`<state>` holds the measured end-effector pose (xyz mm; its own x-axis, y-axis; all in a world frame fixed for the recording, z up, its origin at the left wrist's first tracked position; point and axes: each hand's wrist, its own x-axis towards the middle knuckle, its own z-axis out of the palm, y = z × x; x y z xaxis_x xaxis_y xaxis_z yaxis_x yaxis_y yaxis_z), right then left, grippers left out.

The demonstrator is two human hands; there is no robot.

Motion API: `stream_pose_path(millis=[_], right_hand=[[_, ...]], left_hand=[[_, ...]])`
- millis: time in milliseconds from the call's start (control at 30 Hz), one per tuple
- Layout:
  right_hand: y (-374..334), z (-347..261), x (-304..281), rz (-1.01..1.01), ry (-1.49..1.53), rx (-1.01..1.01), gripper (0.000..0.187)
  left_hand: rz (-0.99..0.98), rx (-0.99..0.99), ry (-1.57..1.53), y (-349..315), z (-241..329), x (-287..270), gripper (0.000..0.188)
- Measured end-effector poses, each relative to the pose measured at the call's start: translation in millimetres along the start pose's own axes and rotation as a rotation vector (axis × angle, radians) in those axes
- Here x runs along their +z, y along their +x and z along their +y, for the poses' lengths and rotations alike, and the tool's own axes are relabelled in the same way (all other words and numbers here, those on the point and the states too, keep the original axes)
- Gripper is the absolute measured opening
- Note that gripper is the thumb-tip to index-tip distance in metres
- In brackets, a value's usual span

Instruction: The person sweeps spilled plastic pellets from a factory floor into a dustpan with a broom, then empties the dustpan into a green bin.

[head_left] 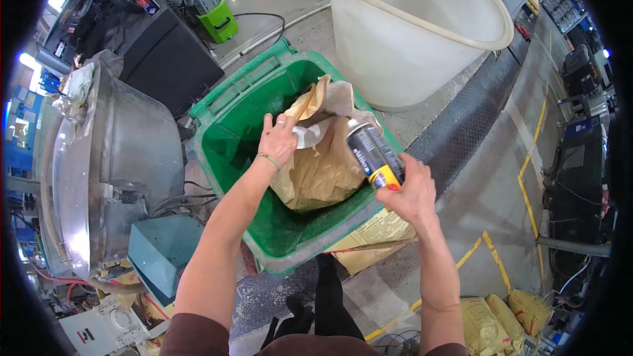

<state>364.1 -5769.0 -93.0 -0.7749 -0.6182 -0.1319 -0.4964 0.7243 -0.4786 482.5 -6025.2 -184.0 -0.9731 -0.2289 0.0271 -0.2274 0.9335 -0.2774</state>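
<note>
My left hand (277, 138) grips the top edge of a crumpled brown paper bag (321, 170) with white paper inside, holding it over the open green wheeled bin (231, 92). My right hand (412, 191) holds a black spray can (372, 153) with a yellow band and red cap, tilted, its base pointing up toward the bag's mouth. The can sits just right of the bag, above the bin's right rim. Both forearms reach in from the lower edge.
A large white plastic tub (422, 26) stands beyond the bin. A round metal machine (112, 151) and a teal box (161, 250) are on the left. Flattened cardboard (372, 237) lies under the bin's near corner. Yellow sacks (501, 320) sit at lower right. Yellow floor lines run along the right.
</note>
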Motion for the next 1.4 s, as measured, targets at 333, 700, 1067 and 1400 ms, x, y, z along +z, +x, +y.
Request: stream_pose_path(millis=[333,700,1067,1400], right_hand=[[-1,3,-2,0.004,0.104,-0.057,0.069],[-10,8,-18,0.104,-0.080,-0.162,0.069],[52,-77,5,0.126,-0.695,-0.622,0.043],[37,-75,13,-0.600,-0.835,-0.831,0.048]], left_hand=[[-0.049,-0.114,0.173,11,40,31,0.019],[0.217,-0.152,-0.123,-64,-15,-20,0.010],[0.423,-0.210,-0.323,-181,-33,-74,0.011],[0.368,-0.680,-0.335,-198,-40,-45,0.013]])
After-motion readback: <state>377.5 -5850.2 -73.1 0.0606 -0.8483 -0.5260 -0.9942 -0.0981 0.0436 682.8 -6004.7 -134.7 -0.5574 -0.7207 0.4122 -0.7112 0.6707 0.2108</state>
